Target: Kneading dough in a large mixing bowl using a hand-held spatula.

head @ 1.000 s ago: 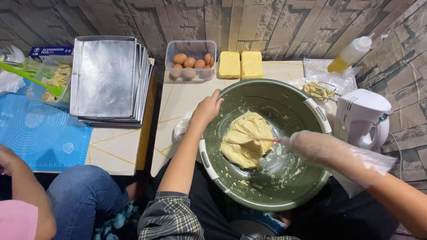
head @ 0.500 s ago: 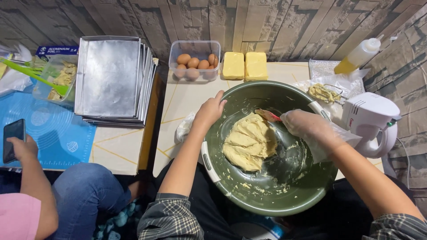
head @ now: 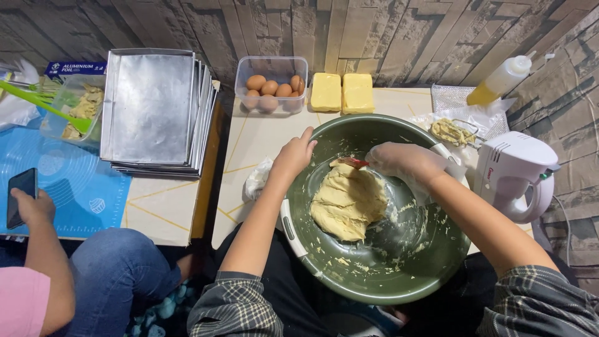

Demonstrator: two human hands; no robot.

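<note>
A large green bowl (head: 399, 274) rests on my lap against the table edge, holding a pale yellow lump of dough (head: 347, 203). My left hand (head: 294, 156) grips the bowl's far left rim. My right hand (head: 405, 163), in a clear plastic glove, holds a red spatula (head: 352, 163) whose tip presses into the top of the dough. Dough smears coat the bowl's inner wall.
On the table stand a clear tub of eggs (head: 272, 88), two butter blocks (head: 342, 92), a squeeze bottle (head: 499, 79) and a white hand mixer (head: 516, 175). A stack of metal trays (head: 153, 112) lies left. Another person's hand holds a phone (head: 21, 198) over a blue mat.
My right hand with the spatula has swept from the bowl's right side up to its far rim above the dough. The other person's hand has brought a phone into view.
</note>
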